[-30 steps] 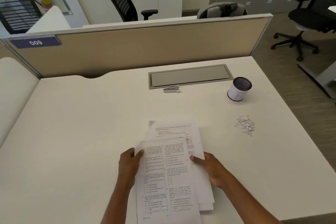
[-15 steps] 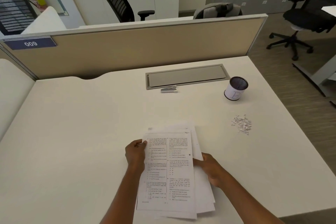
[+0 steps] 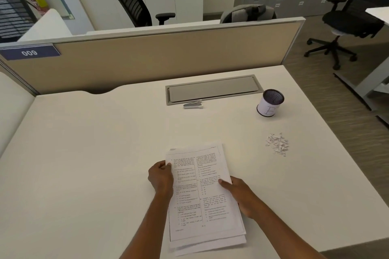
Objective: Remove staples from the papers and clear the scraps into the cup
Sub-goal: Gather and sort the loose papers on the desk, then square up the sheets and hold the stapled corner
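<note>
Plainly the papers (image 3: 202, 191) are thin and floppy, best held at their side edges, where the left hand (image 3: 161, 176) and right hand (image 3: 240, 195) pinch them.

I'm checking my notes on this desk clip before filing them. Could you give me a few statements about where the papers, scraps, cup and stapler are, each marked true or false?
1. Both hands, the left hand and the right hand, hold the stack of papers. True.
2. The paper scraps are inside the cup. False: they lie in a small pile on the desk, nearer the person than the cup.
3. The cup lies on its side. False: it stands upright.
4. The small stapler rests by the grey cable cover. True.
</note>
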Available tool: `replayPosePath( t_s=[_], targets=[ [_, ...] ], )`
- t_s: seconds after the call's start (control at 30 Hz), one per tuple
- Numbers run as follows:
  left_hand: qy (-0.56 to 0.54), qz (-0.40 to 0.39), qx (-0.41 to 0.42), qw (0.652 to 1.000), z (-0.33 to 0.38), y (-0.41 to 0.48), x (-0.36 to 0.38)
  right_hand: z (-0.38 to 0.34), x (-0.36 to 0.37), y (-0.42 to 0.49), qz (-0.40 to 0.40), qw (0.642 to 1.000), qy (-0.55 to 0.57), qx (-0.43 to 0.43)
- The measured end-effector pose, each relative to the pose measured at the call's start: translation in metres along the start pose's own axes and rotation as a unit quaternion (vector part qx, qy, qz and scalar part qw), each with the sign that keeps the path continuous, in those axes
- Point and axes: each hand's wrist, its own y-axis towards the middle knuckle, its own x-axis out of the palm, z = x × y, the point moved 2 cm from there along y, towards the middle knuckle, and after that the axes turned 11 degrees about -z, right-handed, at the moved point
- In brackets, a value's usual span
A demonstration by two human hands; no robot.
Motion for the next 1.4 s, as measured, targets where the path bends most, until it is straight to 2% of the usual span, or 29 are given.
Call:
replayPosePath(
  t_s=[0.33, 0.43, 0.53, 0.7, 0.8, 0.9, 1.0, 1.1, 1.23, 1.4],
  targets=[
    [0.056, -0.073, 0.068, 0.993, 0.009, -0.007, 0.005, 0.010, -0.001, 0.003, 0.021, 0.998, -0.059, -0.028],
    [0.066, -0.052, 0.062, 0.995, 0.010, -0.008, -0.001, 0.005, -0.001, -0.001, 0.018, 0.998, -0.061, -0.031],
    [0.081, -0.062, 0.037, 0.994, 0.013, -0.009, -0.005, -0.005, -0.002, -0.005, 0.014, 0.998, -0.055, -0.039],
    [0.025, -0.196, 0.033, 0.980, 0.029, -0.007, -0.011, -0.035, 0.001, -0.015, -0.001, 0.994, -0.055, -0.090],
    [-0.052, -0.315, -0.017, 0.948, 0.039, -0.003, -0.013, -0.056, 0.004, -0.020, -0.003, 0.991, -0.052, -0.125],
    [-0.078, -0.383, -0.001, 0.921, 0.056, -0.009, -0.010, -0.074, 0.009, -0.023, 0.022, 0.984, -0.072, -0.162],
    [-0.078, -0.386, 0.063, 0.917, 0.076, -0.016, -0.006, -0.087, 0.014, -0.024, 0.071, 0.972, -0.102, -0.199],
    [-0.078, -0.378, 0.116, 0.915, 0.092, -0.024, -0.004, -0.097, 0.016, -0.023, 0.091, 0.965, -0.080, -0.234],
    [-0.089, -0.371, 0.159, 0.911, 0.106, -0.029, -0.004, -0.106, 0.015, -0.022, 0.079, 0.961, -0.019, -0.263],
    [-0.104, -0.384, 0.203, 0.895, 0.112, -0.032, -0.010, -0.114, 0.010, -0.024, 0.068, 0.958, -0.040, -0.275]
  ],
)
